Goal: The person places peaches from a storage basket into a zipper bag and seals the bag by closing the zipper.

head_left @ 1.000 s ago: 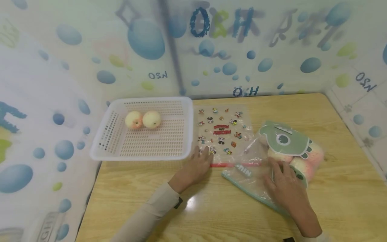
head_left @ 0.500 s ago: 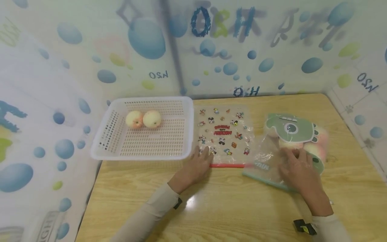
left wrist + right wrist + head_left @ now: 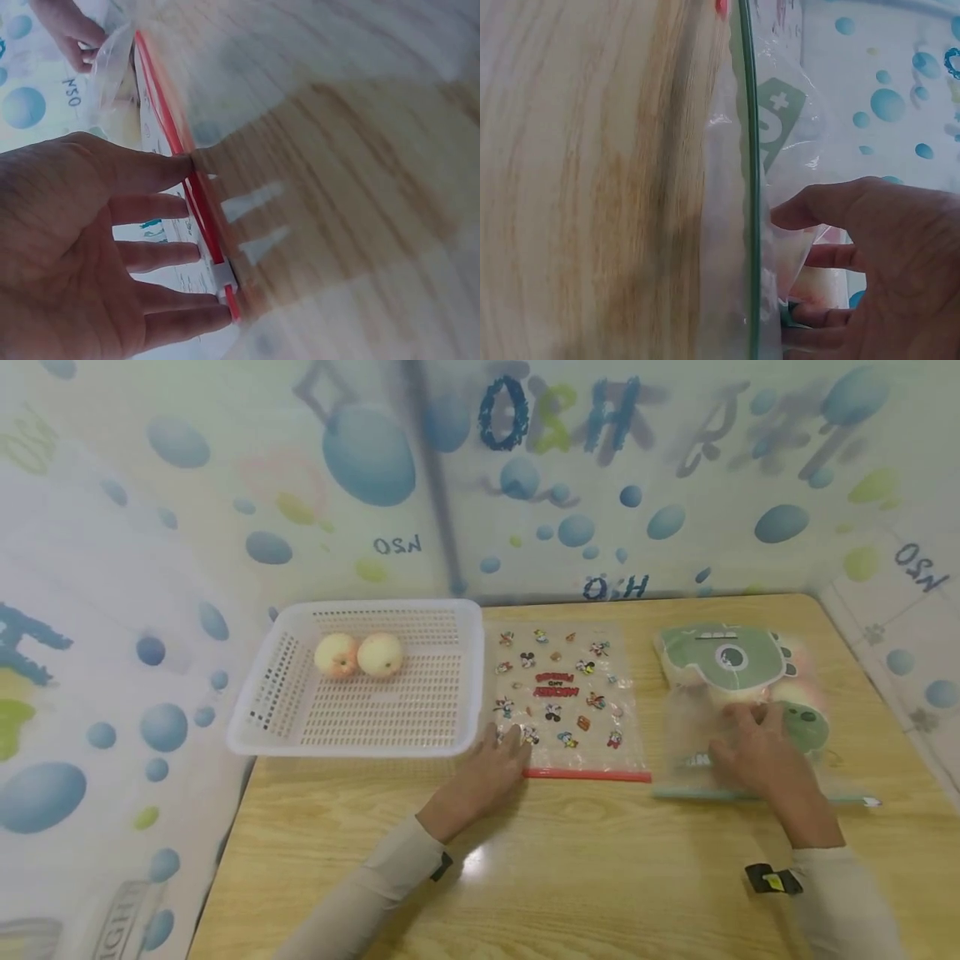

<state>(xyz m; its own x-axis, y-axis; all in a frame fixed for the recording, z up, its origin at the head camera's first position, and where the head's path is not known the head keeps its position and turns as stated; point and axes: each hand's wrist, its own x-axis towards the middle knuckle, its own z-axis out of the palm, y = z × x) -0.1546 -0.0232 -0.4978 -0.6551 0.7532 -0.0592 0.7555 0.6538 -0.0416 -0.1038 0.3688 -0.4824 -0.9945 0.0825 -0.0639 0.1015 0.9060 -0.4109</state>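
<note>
Under my left hand (image 3: 480, 777) lies a flat clear zip bag (image 3: 555, 685) with cartoon prints and a red zip strip. In the left wrist view my fingers are straight, the thumb at the red strip and two fingertips near its white slider (image 3: 224, 276). My right hand (image 3: 772, 760) grips the film of another zip bag (image 3: 735, 660), with a green cartoon print and a green zip edge. Several peaches fill this bag's far part, partly hidden by the print. The right wrist view shows film between thumb and fingers, the green zip edge (image 3: 751, 180) just beside them.
A white perforated basket (image 3: 375, 747) stands left of the cartoon bag, with two peaches (image 3: 380, 656) inside. The wooden table (image 3: 585, 868) meets a wall (image 3: 525, 552) with blue bubble prints along its back edge.
My right hand has moved right and slightly away, dragging the peach bag with it. That bag has turned until its zip edge lies nearly level, off the cartoon bag. My left hand stays put.
</note>
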